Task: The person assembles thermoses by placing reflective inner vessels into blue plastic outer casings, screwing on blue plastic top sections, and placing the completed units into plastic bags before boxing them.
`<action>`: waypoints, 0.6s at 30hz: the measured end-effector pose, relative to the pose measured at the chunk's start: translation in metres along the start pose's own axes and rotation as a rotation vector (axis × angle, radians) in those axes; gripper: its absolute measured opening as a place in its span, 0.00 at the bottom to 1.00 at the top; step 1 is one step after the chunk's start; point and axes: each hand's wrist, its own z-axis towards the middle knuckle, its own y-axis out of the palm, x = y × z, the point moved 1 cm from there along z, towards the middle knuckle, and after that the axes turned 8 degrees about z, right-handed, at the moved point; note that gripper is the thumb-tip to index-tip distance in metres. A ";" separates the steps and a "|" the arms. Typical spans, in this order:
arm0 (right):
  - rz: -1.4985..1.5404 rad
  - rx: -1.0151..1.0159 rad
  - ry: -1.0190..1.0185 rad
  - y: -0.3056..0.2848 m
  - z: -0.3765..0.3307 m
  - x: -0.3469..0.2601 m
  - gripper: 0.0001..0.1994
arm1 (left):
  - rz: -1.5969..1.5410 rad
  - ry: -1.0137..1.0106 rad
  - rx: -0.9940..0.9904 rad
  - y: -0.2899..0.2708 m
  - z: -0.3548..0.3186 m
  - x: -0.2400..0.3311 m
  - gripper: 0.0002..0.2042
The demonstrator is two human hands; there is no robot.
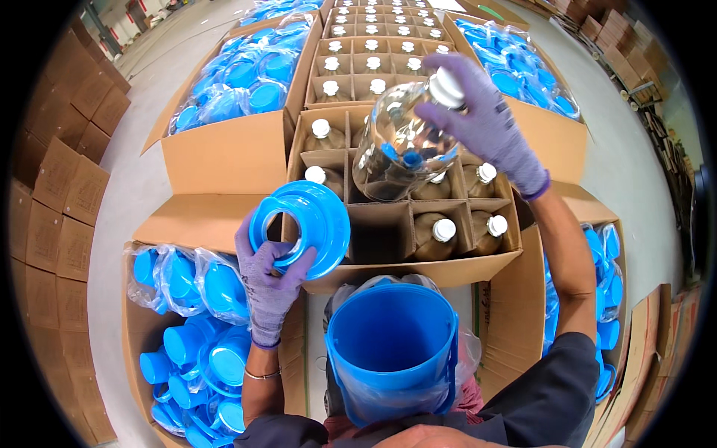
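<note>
The person's right hand (489, 123) clasped the neck of a clear glass jug (403, 145), lifted tilted above the divided carton (418, 224), apparently so it cleared the cells. The left hand (270, 280) gripped a blue plastic ring (300, 228) at the carton's near-left corner, opening upward as if ready for fitting. A blue bucket (392, 351) sat just nearer than the carton. Boxes of bagged blue parts (239, 78) flanked it on a grey concrete floor (134, 194).
</note>
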 end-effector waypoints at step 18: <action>0.377 0.252 0.045 0.016 -0.017 -0.001 0.36 | -1.161 0.053 0.177 0.071 0.156 0.056 0.33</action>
